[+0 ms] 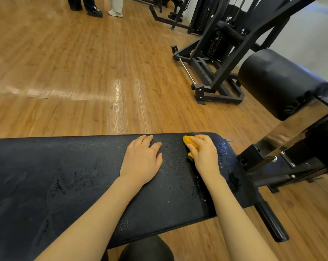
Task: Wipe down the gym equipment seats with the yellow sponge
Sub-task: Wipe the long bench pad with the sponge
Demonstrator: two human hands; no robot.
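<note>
- Most of the view is taken up by a wooden floor [65,72], on which dark weight machines [215,59] are stood at the far right, well apart from the work.
- Across the lower half a long black padded bench [65,176] is laid; its surface is marked with wet streaks and beads of water, mostly near the right end, which suggests that this end is the part being wiped now.
- Beside the right end a thick black roller pad [276,81] is carried on a chrome and black frame [291,129], joined to the bench; it is judged to be untouched so far.
- Two people's legs and shoes [95,8] can be made out at the far top edge, away from the task.
- A dark rounded shape at the bottom edge is judged to be the knee [146,249] of the person wiping, so a crouch or a seat close to the bench is likely.
- On the padding, the left hand [142,162] is laid flat with fingers spread and nothing held, probably to steady the body while the other arm works.
- Near the far right corner, the right hand [202,149] is curled over the yellow sponge [190,142], which is gripped and pressed against the padding so that water is spread as it is rubbed.
</note>
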